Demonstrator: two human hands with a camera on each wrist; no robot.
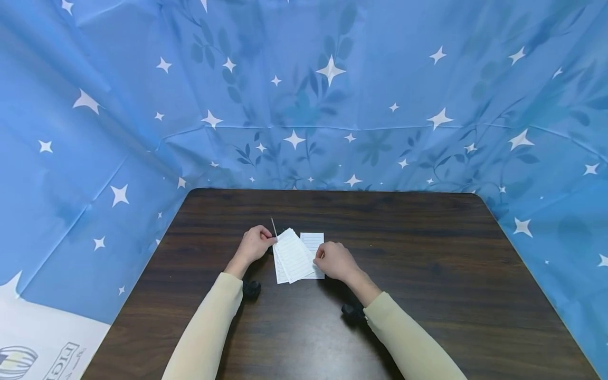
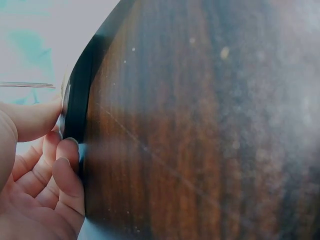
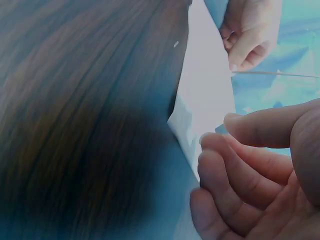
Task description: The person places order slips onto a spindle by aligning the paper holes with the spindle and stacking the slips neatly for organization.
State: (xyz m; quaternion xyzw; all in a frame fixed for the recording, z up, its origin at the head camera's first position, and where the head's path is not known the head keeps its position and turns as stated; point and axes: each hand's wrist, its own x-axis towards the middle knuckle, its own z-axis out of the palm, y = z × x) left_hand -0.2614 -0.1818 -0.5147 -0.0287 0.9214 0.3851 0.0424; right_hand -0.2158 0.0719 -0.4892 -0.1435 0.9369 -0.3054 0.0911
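Several white lined paper sheets [image 1: 291, 258] lie overlapping on the table, the top one tilted across the others. At their left side my left hand [image 1: 255, 244] pinches a thin pale stick [image 1: 274, 227] between thumb and fingers, its thumb tip right at the sheets' upper left edge. The stick points up and away in the head view. On the opposite side my right hand [image 1: 336, 260], fingers curled, pinches the right edge of the papers with thumb and forefinger. In the right wrist view the pale paper [image 3: 207, 65] runs between both hands.
The dark wood table [image 1: 404, 237] reaches back to a blue curtain [image 1: 304, 105] with white stars. Black wrist cameras sit under the left wrist [image 1: 252, 289] and right wrist [image 1: 351, 311]. A white printed cloth [image 1: 43, 338] hangs at the lower left.
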